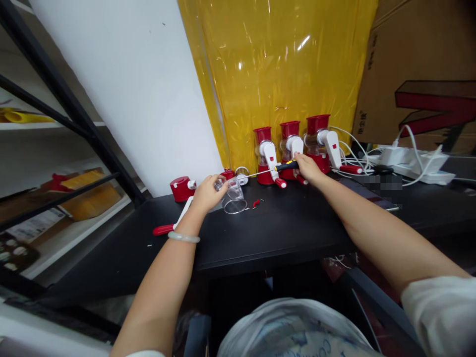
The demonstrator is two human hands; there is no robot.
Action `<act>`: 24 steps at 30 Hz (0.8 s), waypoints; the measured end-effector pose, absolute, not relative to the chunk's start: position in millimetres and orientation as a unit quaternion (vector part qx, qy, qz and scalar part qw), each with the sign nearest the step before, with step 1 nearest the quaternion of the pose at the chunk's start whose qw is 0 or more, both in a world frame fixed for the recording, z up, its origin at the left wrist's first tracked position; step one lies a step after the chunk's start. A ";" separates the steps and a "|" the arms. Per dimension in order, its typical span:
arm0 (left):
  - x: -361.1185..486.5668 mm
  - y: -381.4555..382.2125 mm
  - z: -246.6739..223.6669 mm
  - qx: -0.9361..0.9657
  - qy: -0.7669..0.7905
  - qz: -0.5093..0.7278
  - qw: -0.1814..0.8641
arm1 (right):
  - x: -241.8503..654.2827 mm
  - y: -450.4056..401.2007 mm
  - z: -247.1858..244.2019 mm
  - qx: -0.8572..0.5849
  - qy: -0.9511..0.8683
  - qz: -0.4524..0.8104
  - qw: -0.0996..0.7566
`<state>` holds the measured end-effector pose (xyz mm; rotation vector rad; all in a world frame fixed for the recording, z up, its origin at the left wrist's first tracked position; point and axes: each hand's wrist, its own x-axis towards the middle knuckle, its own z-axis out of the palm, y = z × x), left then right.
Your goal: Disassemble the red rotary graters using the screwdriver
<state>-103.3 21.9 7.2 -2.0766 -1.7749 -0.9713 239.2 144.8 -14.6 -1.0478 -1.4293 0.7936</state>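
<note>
Black tabletop bears three red-and-white grinders at two o'clock from the clear housing the left hand grasps; the right hand clasps a screwdriver, shaft meeting the housing. Small red piece: toward four o'clock.

Black desk against white wall panel, yellow plastic sheeting hung beside it, shiny, catching bright glare spots. Big brown cardboard box right of the sheeting, partial red lettering. Far left: black metal frame, pale shelves with a yellow package on one. Dark area under desk, details unclear.
</note>
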 end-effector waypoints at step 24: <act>-103.4 21.1 8.5 -0.722 -0.604 -0.324 0.093 | 230.0 154.8 -23.8 -0.383 -0.519 0.432 0.631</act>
